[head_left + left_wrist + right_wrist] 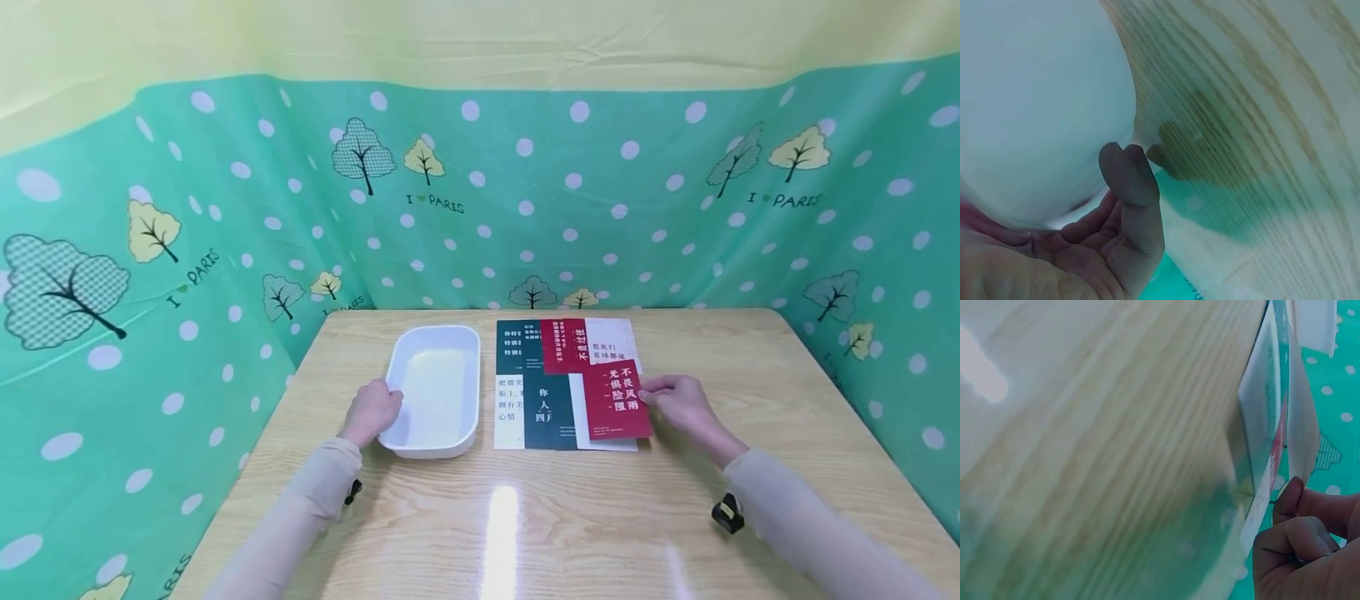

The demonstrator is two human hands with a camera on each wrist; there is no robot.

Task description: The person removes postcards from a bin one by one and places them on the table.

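Observation:
My left hand (372, 412) grips the left side of a white rectangular tray (431, 392), whose visible inside holds nothing. In the left wrist view, bent fingers (1138, 194) lie against the tray's rounded wall (1041, 106). On the right, my right hand (682, 404) pinches the right edge of a red card (617, 400) with white Chinese writing. That card is raised a little over the other cards. The right wrist view shows its pale back (1302, 425) held between thumb and finger.
Overlapping printed cards lie right of the tray: dark green ones (538, 400), another red one (562, 346) and white ones (508, 408). A green dotted cloth (525, 225) hangs behind and beside the wooden table (420, 525).

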